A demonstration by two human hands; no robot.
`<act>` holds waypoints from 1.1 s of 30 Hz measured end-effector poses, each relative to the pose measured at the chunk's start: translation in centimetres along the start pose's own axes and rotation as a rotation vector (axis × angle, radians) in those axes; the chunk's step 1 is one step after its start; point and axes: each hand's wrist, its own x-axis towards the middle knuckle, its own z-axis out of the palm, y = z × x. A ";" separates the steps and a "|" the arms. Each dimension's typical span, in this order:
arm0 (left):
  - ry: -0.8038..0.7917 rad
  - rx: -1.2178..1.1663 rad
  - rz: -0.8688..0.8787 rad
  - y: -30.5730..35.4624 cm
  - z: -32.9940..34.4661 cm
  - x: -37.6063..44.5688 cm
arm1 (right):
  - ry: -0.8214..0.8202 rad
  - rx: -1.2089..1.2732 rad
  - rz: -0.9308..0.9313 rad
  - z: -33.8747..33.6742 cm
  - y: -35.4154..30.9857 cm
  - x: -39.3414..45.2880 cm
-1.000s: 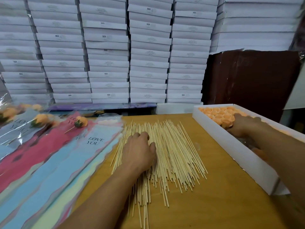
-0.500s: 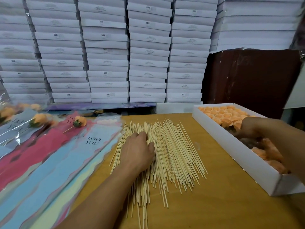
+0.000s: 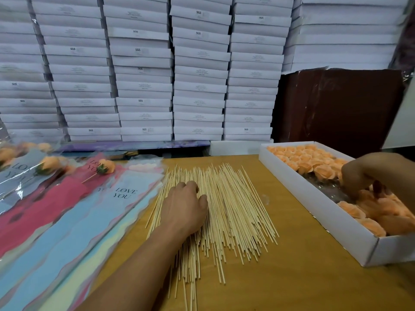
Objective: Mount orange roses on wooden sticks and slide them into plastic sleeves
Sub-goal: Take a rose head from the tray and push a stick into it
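Pick-up step: left hand rests flat on thin wooden sticks mid-bench, right hand fingers curled among orange foam roses in right white tray, grip contents unclear; next, push rose onto stick.

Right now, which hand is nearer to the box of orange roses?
The right hand: it reaches down inside the white box among the orange roses. The left hand rests on the wooden sticks, well left of the box.

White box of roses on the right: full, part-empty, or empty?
Part-empty. The white box holds orange roses at both ends, with a bare shiny patch mid-box where the right hand reaches in.
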 end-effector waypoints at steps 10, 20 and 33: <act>-0.003 0.004 -0.003 -0.2 0.2 0.1 | 0.076 0.079 0.026 1.5 1.2 0.7; 0.006 0.002 0.014 0.1 0.0 -0.1 | 0.251 0.255 0.034 -0.4 1.2 0.7; -0.119 -0.534 0.317 1.4 -1.2 -1.5 | 0.355 0.670 -0.579 -1.2 -13.7 -9.0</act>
